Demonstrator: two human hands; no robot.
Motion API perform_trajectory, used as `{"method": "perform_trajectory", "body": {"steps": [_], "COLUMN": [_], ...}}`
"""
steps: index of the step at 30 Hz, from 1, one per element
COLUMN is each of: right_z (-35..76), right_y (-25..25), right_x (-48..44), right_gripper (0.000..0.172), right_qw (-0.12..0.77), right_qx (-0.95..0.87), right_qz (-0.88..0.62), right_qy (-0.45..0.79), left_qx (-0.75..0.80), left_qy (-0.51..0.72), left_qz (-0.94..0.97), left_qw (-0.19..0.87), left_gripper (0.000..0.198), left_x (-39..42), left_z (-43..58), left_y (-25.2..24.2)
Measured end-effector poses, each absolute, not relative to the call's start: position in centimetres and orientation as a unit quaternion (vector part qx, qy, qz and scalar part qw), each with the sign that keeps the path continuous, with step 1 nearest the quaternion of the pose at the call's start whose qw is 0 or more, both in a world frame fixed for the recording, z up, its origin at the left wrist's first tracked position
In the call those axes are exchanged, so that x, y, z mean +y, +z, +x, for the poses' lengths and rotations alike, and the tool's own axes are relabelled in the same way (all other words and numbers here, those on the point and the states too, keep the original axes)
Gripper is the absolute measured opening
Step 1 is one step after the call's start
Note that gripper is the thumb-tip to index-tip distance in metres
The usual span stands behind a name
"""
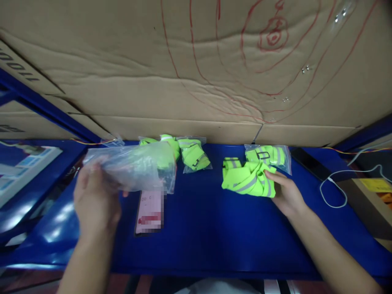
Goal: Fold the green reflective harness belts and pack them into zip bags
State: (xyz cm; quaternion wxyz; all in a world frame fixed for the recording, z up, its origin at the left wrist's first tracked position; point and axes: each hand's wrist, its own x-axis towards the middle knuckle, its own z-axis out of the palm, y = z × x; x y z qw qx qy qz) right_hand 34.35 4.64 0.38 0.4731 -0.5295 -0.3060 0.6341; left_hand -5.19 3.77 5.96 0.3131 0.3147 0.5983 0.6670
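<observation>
My left hand (pixel 96 200) is closed on a clear plastic bag (pixel 134 165), held up over the left half of the blue table. No contents can be made out inside it; neon-yellow bundles show through from behind. In my right hand (pixel 288 194) is a folded neon-yellow reflective strap (pixel 248 179) with grey stripes, gripped at its right end above the tabletop. Behind it lies a bagged yellow bundle (pixel 268 155) with a black buckle. Another bagged bundle (pixel 194 154) rests at the back middle, and a further yellow bundle (pixel 170 149) is partly covered by the plastic bag.
A lit phone (pixel 150 210) lies on the blue table (pixel 199 228) below the plastic bag. A dark phone (pixel 309 163) with a white cable (pixel 323 196) is at the right, near an open cardboard box (pixel 364 204). A cardboard wall (pixel 122 61) with red markings stands behind.
</observation>
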Motion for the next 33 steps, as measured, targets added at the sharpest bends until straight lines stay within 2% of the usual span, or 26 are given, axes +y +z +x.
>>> {"method": "perform_trajectory", "body": {"steps": [2, 7, 13, 16, 23, 28, 33], "right_z": [33.9, 30.6, 29.4, 29.5, 30.0, 30.2, 30.2], "right_y": [-0.2, -2.0, -3.2, -3.5, -3.8, -3.9, -3.5], "right_x": [4.5, 3.1, 2.8, 3.0, 3.6, 3.4, 3.6], "right_gripper": [0.036, 0.034, 0.035, 0.034, 0.037, 0.037, 0.042], "right_qw": [0.437, 0.352, 0.342, 0.335, 0.337, 0.344, 0.404], "right_qx": [-0.323, -0.468, -0.621, -0.666, -0.672, -0.655, -0.554], "right_qz": [-0.539, -0.513, -0.482, -0.491, -0.502, -0.516, -0.53], "right_qy": [0.643, 0.628, 0.515, 0.452, 0.428, 0.433, 0.499], "left_qx": [0.604, 0.586, 0.457, 0.42, 0.435, 0.448, 0.461], "left_qy": [0.656, 0.632, 0.536, 0.459, 0.411, 0.331, 0.338], "left_qz": [0.3, 0.283, 0.33, 0.381, 0.447, 0.544, 0.634], "left_qw": [0.34, 0.42, 0.629, 0.684, 0.665, 0.628, 0.521], "left_gripper": [0.003, 0.023, 0.041, 0.036, 0.042, 0.036, 0.033], "left_x": [3.7, 4.8, 7.3, 8.7, 14.5, 16.3, 14.2], "left_z": [-7.1, -6.6, 5.7, 13.7, 24.2, 23.3, 18.5], "left_y": [7.1, 8.4, 7.7, 7.0, 4.5, 3.8, 6.2]}}
